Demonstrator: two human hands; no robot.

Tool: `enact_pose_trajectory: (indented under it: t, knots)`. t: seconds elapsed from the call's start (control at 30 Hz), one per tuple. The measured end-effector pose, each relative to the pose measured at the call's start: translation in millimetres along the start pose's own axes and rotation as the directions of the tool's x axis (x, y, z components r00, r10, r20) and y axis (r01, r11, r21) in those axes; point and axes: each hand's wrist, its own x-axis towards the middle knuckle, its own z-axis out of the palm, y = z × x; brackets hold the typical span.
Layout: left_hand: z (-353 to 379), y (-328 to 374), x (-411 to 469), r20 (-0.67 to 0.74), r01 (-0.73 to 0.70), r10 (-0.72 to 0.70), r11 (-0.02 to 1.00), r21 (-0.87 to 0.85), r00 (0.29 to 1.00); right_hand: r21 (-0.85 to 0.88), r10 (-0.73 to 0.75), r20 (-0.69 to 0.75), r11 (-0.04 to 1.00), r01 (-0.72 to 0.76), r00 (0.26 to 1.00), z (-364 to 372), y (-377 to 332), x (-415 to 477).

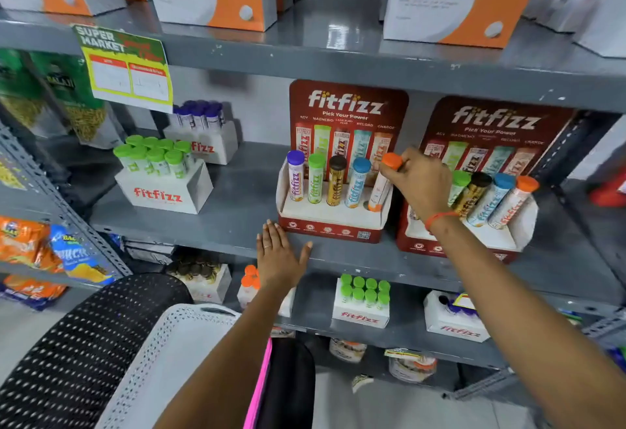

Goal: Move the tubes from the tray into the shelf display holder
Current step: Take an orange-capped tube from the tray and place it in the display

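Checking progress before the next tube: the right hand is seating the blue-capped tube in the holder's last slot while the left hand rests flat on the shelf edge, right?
Not quite. The head view shows the right hand seating the orange-capped tube, not the blue-capped tube. The rest holds.

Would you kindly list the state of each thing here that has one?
Orange-capped tube: tilted, bottom in the last slot, cap held.
Right hand: shut on the cap.
Left hand: open, flat on the shelf edge.
Display holder: four tubes upright.
White tray: no tubes visible in it.
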Motion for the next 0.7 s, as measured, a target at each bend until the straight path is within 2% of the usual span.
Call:
enact_pose_trajectory:
  t: [0.2,0.47,0.7]
  knots:
    - [-3,1,1,0.042,0.01,-0.011,1.0,0.027,0.999,0.007,0.014,-0.048,1.0,-0.013,0.999,8,-9,5]
    - [1,0,3,0.036,0.013,-0.015,0.999,0.045,0.999,0.142,0.065,-0.089,0.989,-0.052,0.994,18,-19,4]
    - [1,0,3,0.03,0.01,-0.012,0.998,0.058,0.999,0.183,0.077,-0.098,0.981,-0.058,0.992,27,-20,0]
